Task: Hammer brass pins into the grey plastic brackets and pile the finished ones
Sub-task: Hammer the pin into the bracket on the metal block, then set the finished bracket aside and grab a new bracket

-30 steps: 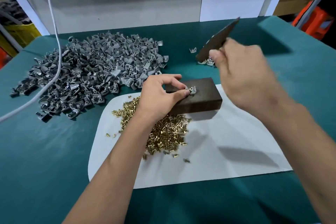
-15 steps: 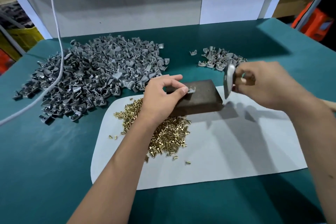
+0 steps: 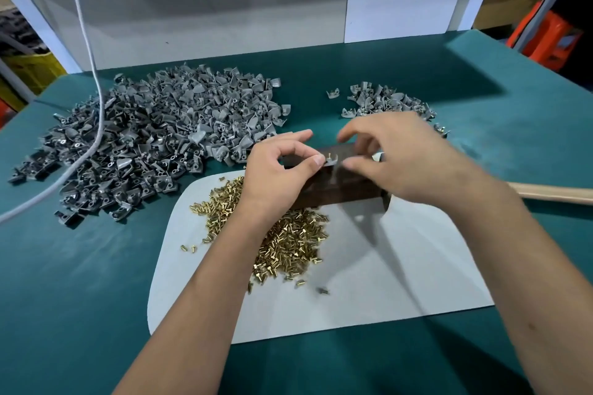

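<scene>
On the dark block, near its far left corner, sits one grey bracket. No legible writing, brand or label on any item in view. Bracket: small, pale grey plastic, with short prongs standing up from its top; finer shape too small to resolve, long axis not determinable. Whether a pin is seated in it cannot be told.

Left hand: thumb and forefinger pinch the bracket's left edge, other fingers curled loosely behind. Right hand: hovers over the block just right of the bracket, fingers bent and spread, holding nothing; fingertips close to the bracket, contact uncertain because of motion blur.

Block: dark brown, rectangular, long axis running left to right, lying on the far edge of a white sheet. Brass pins lie heaped on the sheet just in front of the block, partly under the left forearm, with a few strays around.

Large heap of grey brackets lies far left on the green table. Smaller pile lies behind the right hand. Wooden hammer handle lies at right, pointing right, its head hidden by the right wrist.
</scene>
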The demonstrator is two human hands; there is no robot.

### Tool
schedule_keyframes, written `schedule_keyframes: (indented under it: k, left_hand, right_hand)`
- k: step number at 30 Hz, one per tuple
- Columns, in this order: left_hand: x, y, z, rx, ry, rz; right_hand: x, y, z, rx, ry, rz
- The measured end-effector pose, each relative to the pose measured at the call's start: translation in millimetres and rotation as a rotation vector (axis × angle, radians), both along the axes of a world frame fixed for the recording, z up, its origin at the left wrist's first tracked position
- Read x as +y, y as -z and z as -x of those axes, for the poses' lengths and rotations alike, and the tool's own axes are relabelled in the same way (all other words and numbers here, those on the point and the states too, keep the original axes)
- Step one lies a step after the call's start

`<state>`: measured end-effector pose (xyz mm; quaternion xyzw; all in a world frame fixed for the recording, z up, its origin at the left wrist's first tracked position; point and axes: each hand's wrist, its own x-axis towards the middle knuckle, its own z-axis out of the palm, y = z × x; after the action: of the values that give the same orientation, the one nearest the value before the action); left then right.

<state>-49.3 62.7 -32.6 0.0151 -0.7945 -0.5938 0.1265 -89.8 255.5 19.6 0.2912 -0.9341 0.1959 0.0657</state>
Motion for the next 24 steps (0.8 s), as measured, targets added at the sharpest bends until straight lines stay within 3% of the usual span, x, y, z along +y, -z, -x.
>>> schedule_keyframes:
  k: [2, 6, 9, 13, 18, 24]
  left_hand:
    - [0, -2, -1, 0.005, 0.012, -0.024]
    - [0, -1, -1, 0.054, -0.018, -0.039]
    - [1, 1, 3, 0.097, -0.148, 0.012]
    - [-1, 5, 4, 0.105, -0.325, 0.139]
    - [-5, 1, 4, 0.086, -0.395, 0.08]
    - [-4, -1, 5, 0.048, -0.342, 0.045]
  right_hand:
    - [-15, 0, 0, -0.007, -0.107, -0.025]
    - [-16, 1, 11, -0.01, -0.125, 0.099]
    - [-6, 1, 29, 0.042, 0.08, 0.2]
    - [9, 3, 56, 0.033, 0.482, 0.042]
    - [-6, 16, 49, -0.197, 0.307, 0.351]
    - [0, 17, 39, -0.189, 0.312, 0.365]
